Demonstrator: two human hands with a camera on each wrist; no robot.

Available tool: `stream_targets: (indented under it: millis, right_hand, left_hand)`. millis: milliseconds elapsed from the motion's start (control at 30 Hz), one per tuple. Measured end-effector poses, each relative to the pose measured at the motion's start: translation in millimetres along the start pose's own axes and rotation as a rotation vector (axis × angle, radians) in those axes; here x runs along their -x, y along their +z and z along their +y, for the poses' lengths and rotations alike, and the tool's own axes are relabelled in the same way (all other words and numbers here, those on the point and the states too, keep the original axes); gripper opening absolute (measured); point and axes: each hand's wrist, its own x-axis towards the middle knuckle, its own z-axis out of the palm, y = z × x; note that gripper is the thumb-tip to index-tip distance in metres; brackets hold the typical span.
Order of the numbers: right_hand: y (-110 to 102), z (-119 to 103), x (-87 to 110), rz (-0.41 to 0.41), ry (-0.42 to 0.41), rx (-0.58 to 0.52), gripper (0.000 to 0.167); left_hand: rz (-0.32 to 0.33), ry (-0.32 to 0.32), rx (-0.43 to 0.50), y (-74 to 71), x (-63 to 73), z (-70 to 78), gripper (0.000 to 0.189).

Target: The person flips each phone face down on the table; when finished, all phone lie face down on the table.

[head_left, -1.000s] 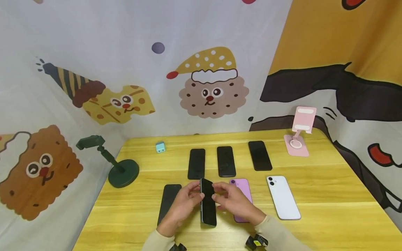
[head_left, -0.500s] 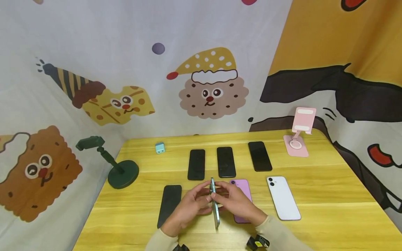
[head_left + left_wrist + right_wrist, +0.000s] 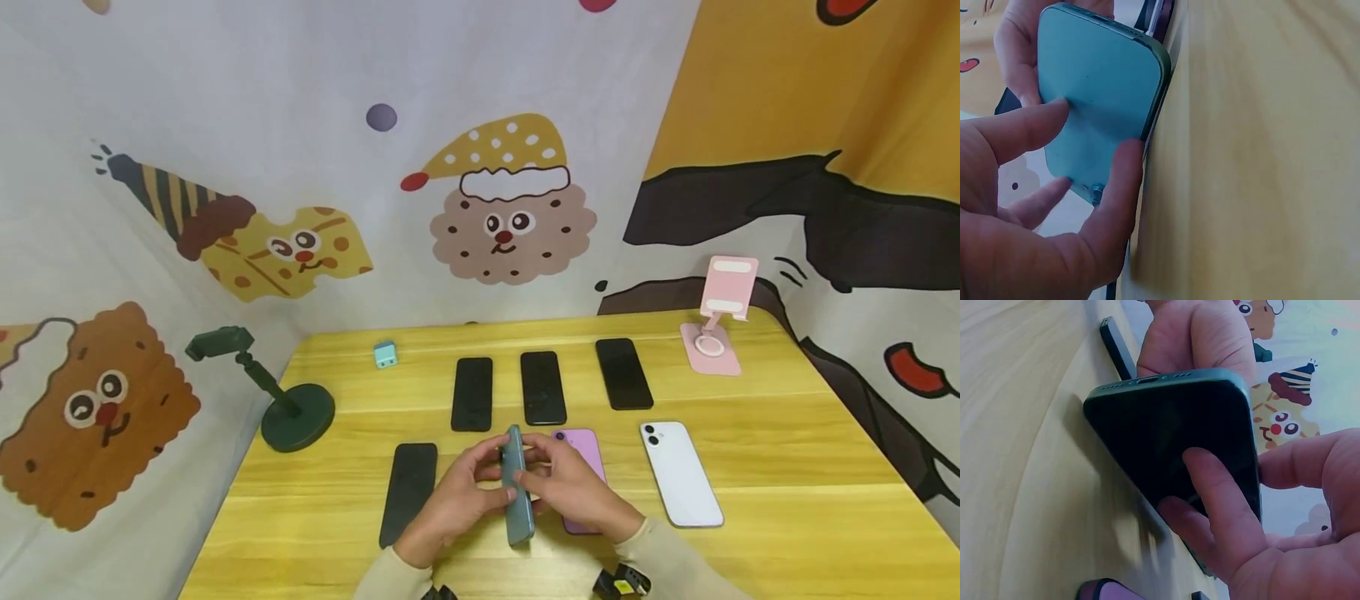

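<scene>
Both hands hold a teal smartphone (image 3: 516, 504) above the front middle of the table. It is tilted on its long edge, and its teal back shows in the head view. My left hand (image 3: 471, 492) grips it from the left; in the left wrist view its fingertips touch the teal back (image 3: 1100, 81) and the side edge. From the right, my right hand (image 3: 577, 487) grips it too. Two right fingers lie on the dark screen (image 3: 1147, 431) in the right wrist view, with the thumb at the edge. Just right of the phone, a pink phone (image 3: 585, 458) is partly hidden by the right hand.
Dark phones lie left of the hands (image 3: 408, 492) and behind them, at left (image 3: 472, 394), middle (image 3: 543, 387) and right (image 3: 624, 373). A white phone (image 3: 681, 473) lies right. Green (image 3: 297, 417) and pink (image 3: 711, 350) stands flank a small blue charger (image 3: 385, 354).
The phone has turned over in the hands: its dark screen faced up, then it stood edge-on, and now its teal back shows. The other phones have stayed in place.
</scene>
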Motion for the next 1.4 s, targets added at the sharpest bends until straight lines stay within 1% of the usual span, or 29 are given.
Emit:
stream_targets:
  millis: [200, 300, 433, 533, 600, 800, 1000, 1200, 1400]
  right_hand:
    - [2, 2, -1.3, 0.023, 0.027, -0.041, 0.060]
    - [3, 2, -1.7, 0.031, 0.027, -0.071, 0.061]
    - [5, 3, -2.8, 0.041, 0.024, -0.116, 0.062]
    - [6, 2, -1.7, 0.041, 0.028, -0.153, 0.062]
    - [7, 2, -1.8, 0.046, 0.035, -0.164, 0.061]
    - [7, 5, -7.5, 0.086, 0.047, -0.117, 0.058]
    - [5, 9, -12.6, 0.081, 0.080, -0.097, 0.056]
    - [2, 14, -14.3, 0.064, 0.082, -0.041, 0.061]
    - [1, 18, -15.9, 0.065, 0.053, 0.038, 0.068]
  left_hand:
    - [0.073, -0.010, -0.108, -1.9, 1.1, 0.8, 0.072]
    - [0.091, -0.013, -0.124, -4.4, 2.3, 2.2, 0.072]
    - [0.075, 0.001, -0.076, -9.6, 3.4, 3.0, 0.074]
    - [0.055, -0.008, -0.023, -13.0, 4.4, 2.1, 0.077]
    - [0.056, -0.019, -0.014, -15.4, 5.3, 2.3, 0.079]
    - [0.083, -0.026, -0.057, -22.6, 6.4, 4.8, 0.080]
    - [0.125, -0.044, -0.118, -27.7, 7.4, 3.8, 0.078]
    - [0.137, -0.057, -0.144, -28.3, 8.7, 1.9, 0.077]
    - [0.164, -0.046, -0.194, -27.2, 8.2, 1.4, 0.077]
